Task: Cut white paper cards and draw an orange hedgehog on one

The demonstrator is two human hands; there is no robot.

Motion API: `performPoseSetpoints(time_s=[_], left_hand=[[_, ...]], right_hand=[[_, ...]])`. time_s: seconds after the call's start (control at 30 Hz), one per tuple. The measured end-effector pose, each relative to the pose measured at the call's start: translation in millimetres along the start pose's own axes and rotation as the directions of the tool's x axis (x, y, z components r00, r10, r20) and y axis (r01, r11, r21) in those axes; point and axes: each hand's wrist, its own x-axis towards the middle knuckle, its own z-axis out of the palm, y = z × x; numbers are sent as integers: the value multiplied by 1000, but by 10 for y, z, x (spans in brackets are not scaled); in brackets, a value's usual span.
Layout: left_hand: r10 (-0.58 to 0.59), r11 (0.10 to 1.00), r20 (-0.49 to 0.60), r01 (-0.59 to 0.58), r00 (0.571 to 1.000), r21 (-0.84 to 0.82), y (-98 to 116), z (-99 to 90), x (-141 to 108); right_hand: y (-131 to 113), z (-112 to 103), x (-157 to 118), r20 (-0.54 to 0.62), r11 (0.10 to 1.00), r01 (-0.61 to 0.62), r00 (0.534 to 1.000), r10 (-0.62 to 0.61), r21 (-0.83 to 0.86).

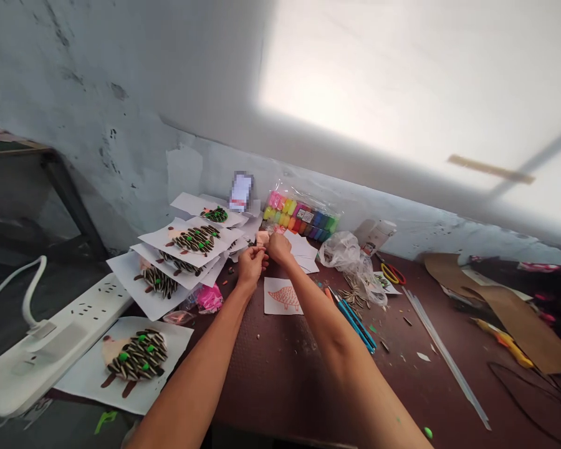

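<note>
My left hand is raised over the back of the table, thumb and fingertips pinched together; what lies in the pinch is too small to make out. Close beside it my right hand is closed, its fingertips mostly hidden. A peach-coloured lump or packet touches or lies just behind the fingers of my right hand. Below both hands lies a white card with an orange hedgehog drawing, partly covered by my right forearm. Blank white cards lie to the right of my right hand.
Hedgehog cards with seeds and green dots are stacked left, near a pink packet and power strip. Behind stand a phone and coloured clay pack. Right are a plastic bag, seeds, blue pens, scissors and glue gun.
</note>
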Motion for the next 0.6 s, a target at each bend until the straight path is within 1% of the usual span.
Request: performPoseSetpoints(time_s=[0.1,0.13,0.2,0.27,0.3,0.33,0.37,0.4,0.43,0.5,0.53,0.57,0.6], left_hand=[[3,1000,-5,-3,1000,4,-3,1,-1],[13,1000,-6,-13,1000,4,-10,-4,4],[39,999,4,-39,999,2,-24,-18,19],[64,998,32,-64,997,-5,-22,-32,31],[64,998,34,-64,997,-14,-12,-37,32],[58,998,23,-57,998,-39,5,-40,29],[44,997,25,-42,999,-71,28,-41,19],[19,994,66,-12,998,-105,54,-41,4],[-7,990,152,28,988,-141,81,-41,-16],[-46,979,333,108,942,-172,130,-48,-67],[-69,978,384,138,921,-155,149,-55,-93],[-89,980,431,156,898,-124,163,-63,-118],[-113,982,486,172,867,-77,172,-72,-140]], right_hand=[[34,-11,-8,-30,999,5,1000,-4,33],[65,-30,-12,-57,998,19,998,-15,66],[153,-87,-26,-151,978,74,987,-45,194],[271,-152,-63,-250,924,163,965,-77,345],[337,-182,-98,-281,884,204,956,-87,420],[405,-207,-147,-279,836,231,955,-98,498],[473,-227,-210,-250,774,252,960,-125,580],[540,-241,-285,-205,703,260,965,-163,662],[601,-250,-371,-166,645,265,963,-211,716],[707,-258,-556,-110,579,269,949,-296,770],[749,-259,-646,-96,551,267,943,-320,791],[784,-258,-731,-105,526,265,944,-313,808],[813,-254,-809,-124,505,261,949,-290,823]])
